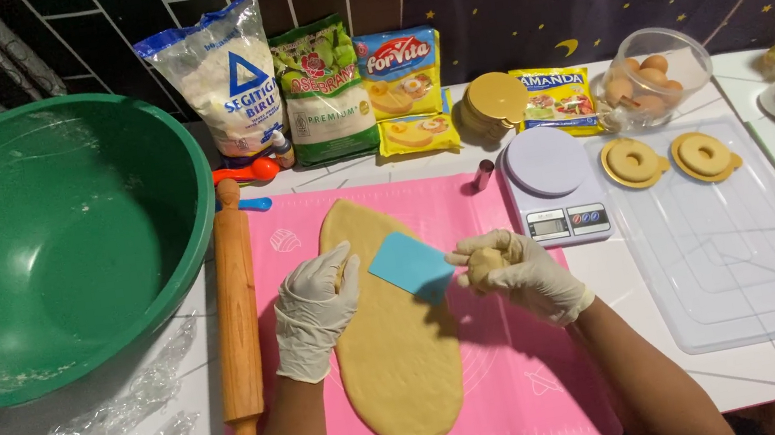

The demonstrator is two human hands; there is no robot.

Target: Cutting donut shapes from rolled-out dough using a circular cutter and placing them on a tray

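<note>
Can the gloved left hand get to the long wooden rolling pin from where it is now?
Probably yes. The left hand rests on the flattened dough, and the wooden rolling pin lies just beside it along the pink mat's edge, with nothing between.

We are wearing thin, whitish disposable gloves on both the left hand [315, 310] and the right hand [522, 272] (wrinkled, cuffs bunching at the wrists), and our forearms are showing bare, no sleeves.
</note>
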